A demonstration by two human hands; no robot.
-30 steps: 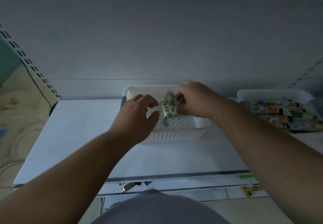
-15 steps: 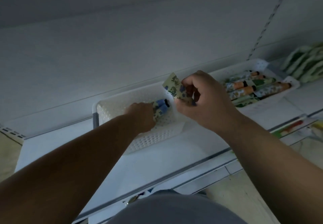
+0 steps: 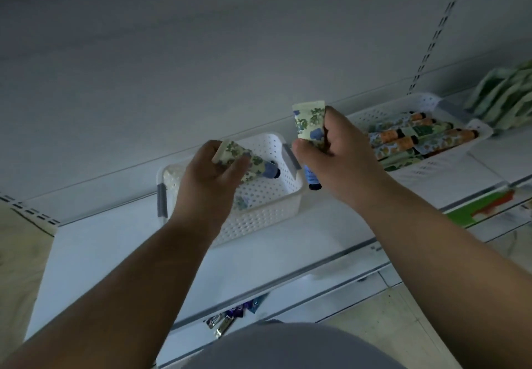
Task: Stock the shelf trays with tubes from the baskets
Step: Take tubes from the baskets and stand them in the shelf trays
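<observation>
My left hand (image 3: 211,178) grips a floral tube with a blue cap (image 3: 250,164) above a white perforated tray (image 3: 259,213) on the shelf; the tube lies sideways, cap to the right. Another tube shows faintly on the tray floor beneath it. My right hand (image 3: 338,155) holds a second floral tube (image 3: 308,126) nearly upright, crimped end up and blue cap down, just right of that tray's rim. A second white tray (image 3: 426,103) further right holds several orange-capped floral tubes (image 3: 403,141).
The white shelf board (image 3: 121,253) runs under both trays, with a back panel behind and a slotted upright at right. Pale green packs (image 3: 506,95) lie at the far right. Small packets (image 3: 227,318) sit on a lower level. My grey-clad body fills the bottom edge.
The view has swung left and tilted. My left hand lifted a tube up out of the tray, and my right hand moved right with its tube, now held upright.
</observation>
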